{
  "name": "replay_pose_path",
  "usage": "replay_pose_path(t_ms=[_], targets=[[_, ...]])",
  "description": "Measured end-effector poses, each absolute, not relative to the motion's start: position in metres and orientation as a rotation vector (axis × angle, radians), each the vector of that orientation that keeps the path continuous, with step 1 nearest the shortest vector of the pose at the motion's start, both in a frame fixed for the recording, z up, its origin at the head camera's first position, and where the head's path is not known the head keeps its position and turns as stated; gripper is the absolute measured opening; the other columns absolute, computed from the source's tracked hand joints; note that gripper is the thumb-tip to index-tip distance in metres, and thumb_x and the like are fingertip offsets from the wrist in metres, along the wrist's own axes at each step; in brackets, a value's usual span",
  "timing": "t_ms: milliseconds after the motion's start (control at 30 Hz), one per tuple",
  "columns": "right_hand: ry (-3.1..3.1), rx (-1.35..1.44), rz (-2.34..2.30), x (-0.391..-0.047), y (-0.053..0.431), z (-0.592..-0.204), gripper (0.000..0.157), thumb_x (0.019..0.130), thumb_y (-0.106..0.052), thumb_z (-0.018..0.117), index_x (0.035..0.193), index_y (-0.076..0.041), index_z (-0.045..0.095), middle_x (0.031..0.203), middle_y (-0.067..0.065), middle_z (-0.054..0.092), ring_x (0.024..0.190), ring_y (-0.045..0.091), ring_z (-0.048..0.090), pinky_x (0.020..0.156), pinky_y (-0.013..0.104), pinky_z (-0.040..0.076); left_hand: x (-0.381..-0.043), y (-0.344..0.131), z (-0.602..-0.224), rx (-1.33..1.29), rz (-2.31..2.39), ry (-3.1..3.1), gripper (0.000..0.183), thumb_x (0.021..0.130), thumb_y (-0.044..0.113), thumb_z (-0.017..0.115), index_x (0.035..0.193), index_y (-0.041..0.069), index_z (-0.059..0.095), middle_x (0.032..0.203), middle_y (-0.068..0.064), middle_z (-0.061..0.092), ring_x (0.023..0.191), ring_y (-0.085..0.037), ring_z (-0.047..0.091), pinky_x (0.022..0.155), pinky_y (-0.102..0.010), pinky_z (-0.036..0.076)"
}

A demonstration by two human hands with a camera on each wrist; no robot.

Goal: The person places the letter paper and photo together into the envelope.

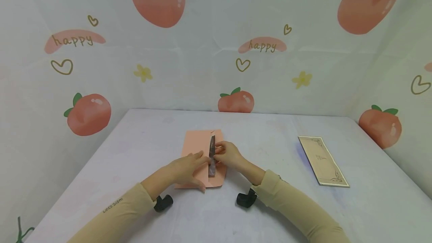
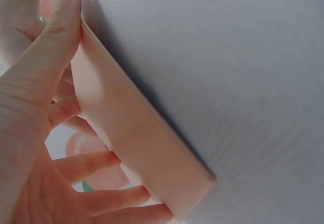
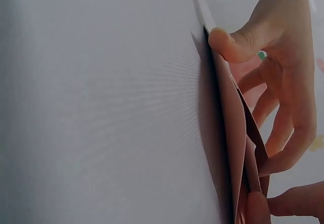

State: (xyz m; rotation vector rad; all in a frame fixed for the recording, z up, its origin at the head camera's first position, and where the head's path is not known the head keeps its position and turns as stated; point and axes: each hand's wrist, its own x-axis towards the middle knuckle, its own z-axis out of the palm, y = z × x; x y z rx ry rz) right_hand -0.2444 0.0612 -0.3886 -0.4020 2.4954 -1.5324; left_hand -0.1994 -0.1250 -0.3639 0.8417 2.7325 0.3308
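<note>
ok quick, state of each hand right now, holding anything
Left hand: open, touching the peach-pink rectangular paper folder.
Right hand: at the folder; whether it grips anything cannot be told.

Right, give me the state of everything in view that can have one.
Envelope: lying on the table, gaping toward its right side.
Dark strip: showing in the gap; what it is, I can't tell.
Left hand: spread, resting on the envelope.
Right hand: bent at the gap; pinching or only touching isn't clear.
Card: lying apart from the envelope, printed side up.
</note>
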Motion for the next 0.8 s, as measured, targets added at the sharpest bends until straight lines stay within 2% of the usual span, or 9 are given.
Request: replay_pose_path(t_ms=[367, 800], targets=[[2.508, -0.427, -1.495, -0.2447, 0.0583, -0.3883, 0.044, 0.08, 0.005, 0.062, 0.122, 0.012, 0.05, 0.1, 0.023, 0.066, 0.084, 0.026, 0.068, 0.068, 0.028, 0.056, -0.1984, -0.1244, -0.3623, 0.863, 0.328, 2.745, 0.077, 0.068, 0.055, 0.073, 0.13, 0.021, 0.043, 0.148, -0.024, 0.032, 0.128, -0.054, 0.037, 0.094, -0.06, 0.043], [2.521, -0.413, -1.467, -0.2433, 0.0535, -0.3869, 0.045, 0.08, 0.004, 0.063, 0.121, 0.012, 0.05, 0.099, 0.021, 0.067, 0.086, 0.027, 0.068, 0.07, 0.027, 0.056, -0.1977, -0.124, -0.3616, 0.875, 0.336, 2.742, 0.074, 0.068, 0.056, 0.073, 0.127, 0.022, 0.044, 0.148, -0.023, 0.032, 0.126, -0.055, 0.038, 0.09, -0.062, 0.044]])
